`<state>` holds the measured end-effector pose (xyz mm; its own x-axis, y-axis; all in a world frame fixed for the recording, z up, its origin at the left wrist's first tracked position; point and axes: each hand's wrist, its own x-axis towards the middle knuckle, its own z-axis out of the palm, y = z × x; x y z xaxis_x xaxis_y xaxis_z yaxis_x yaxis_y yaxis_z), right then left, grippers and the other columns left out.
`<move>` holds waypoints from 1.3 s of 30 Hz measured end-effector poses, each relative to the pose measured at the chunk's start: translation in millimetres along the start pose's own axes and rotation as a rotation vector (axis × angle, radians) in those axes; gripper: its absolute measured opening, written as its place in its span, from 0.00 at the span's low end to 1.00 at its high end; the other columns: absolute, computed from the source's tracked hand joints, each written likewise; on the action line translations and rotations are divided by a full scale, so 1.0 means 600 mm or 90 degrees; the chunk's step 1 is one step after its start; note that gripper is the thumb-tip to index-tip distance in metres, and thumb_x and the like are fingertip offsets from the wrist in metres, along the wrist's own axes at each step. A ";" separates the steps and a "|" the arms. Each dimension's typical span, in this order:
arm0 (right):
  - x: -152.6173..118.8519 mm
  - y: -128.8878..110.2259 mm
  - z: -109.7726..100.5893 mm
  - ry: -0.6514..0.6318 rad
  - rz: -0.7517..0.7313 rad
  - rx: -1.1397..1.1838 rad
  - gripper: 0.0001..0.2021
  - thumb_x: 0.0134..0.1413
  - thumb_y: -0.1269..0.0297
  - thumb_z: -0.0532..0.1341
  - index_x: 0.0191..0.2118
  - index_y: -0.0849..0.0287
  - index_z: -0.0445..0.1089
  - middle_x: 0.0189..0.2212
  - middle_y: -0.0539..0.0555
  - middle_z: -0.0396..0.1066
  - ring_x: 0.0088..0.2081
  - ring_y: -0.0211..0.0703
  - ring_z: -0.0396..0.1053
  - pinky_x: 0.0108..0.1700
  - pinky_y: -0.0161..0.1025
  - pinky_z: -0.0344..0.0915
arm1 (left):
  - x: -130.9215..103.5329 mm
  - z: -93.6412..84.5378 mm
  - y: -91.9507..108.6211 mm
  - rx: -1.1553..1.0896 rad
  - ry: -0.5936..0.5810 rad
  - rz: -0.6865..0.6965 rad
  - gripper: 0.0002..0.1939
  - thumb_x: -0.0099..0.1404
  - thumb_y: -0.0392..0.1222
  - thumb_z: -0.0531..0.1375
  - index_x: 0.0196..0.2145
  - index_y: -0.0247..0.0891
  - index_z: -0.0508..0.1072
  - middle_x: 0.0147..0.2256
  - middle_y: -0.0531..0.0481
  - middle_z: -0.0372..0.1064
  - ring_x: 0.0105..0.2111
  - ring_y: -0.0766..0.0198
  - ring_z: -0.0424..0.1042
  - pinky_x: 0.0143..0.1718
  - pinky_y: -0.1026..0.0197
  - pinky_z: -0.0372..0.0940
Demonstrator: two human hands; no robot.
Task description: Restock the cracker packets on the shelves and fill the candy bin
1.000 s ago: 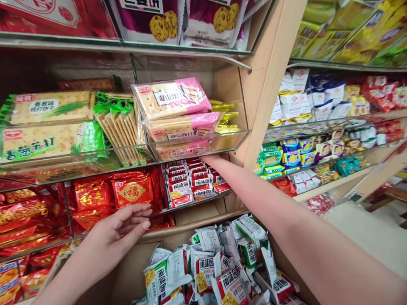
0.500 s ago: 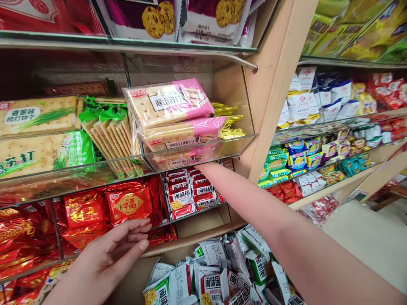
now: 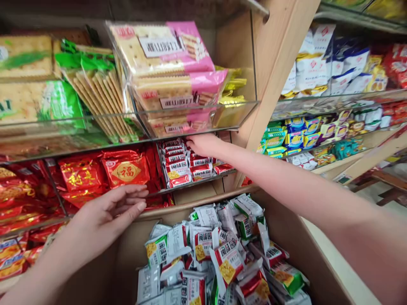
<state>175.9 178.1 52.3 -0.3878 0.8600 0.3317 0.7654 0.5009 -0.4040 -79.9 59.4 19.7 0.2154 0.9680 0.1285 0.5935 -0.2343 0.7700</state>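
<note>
My right hand reaches in under the upper glass shelf, over rows of small red-and-white snack packets. Its fingertips are largely hidden behind the packets and the shelf edge, so I cannot make out whether it grips one. My left hand hovers empty in front of the red packets, fingers loosely extended and thumb apart. Below both arms, a cardboard box holds a loose heap of white snack packets with red or green ends.
Pink-and-cream cracker packs and green cracker packs fill the shelf above, behind a glass front. A wooden post stands right of the compartment. Beyond it, further shelves carry blue-and-white bags and other snacks.
The view has tilted down, showing more of the box. My right hand, hidden behind the shelf edge before, now partly shows at the red-and-white packets. The left hand keeps its pose.
</note>
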 end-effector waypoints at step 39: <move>-0.295 -0.094 0.063 -0.047 0.217 0.948 0.23 0.36 0.64 0.70 0.41 0.55 0.63 0.32 0.48 0.69 0.32 0.33 0.66 0.32 0.33 0.63 | -0.108 0.168 0.114 -0.663 0.009 -0.216 0.24 0.47 0.38 0.67 0.43 0.41 0.67 0.36 0.48 0.73 0.32 0.62 0.72 0.32 0.63 0.68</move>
<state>181.8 1.2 -15.9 -0.3634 0.9313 0.0247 -0.3577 -0.1150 -0.9267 24.8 -28.6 1.2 0.1510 0.9704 -0.1884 -0.3272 0.2289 0.9168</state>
